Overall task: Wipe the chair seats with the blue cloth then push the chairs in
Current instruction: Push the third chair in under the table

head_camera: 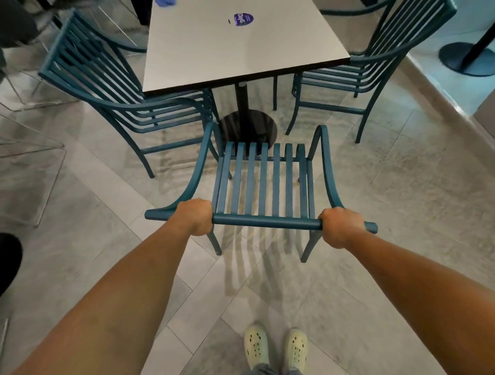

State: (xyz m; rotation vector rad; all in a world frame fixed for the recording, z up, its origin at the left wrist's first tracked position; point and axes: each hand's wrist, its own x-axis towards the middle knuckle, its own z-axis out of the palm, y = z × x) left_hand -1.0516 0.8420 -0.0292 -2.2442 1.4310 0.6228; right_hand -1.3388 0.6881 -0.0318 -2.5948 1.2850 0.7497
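A blue slatted metal chair [263,184] stands in front of me, facing the white square table [235,45], its seat short of the table's near edge. My left hand [197,216] grips the left end of the chair's top back rail. My right hand [338,227] grips the right end of the same rail. The blue cloth [164,2] lies at the table's far edge, partly cut off by the frame. A second blue chair [112,88] stands at the table's left side and a third [372,67] at its right, both with seats partly under the tabletop.
The table's black post and round base [247,128] stand just beyond the near chair's seat. A purple sticker [243,19] marks the tabletop. A black stanchion base [466,59] sits far right by a raised ledge. My feet in pale clogs [276,346] stand on grey tiles.
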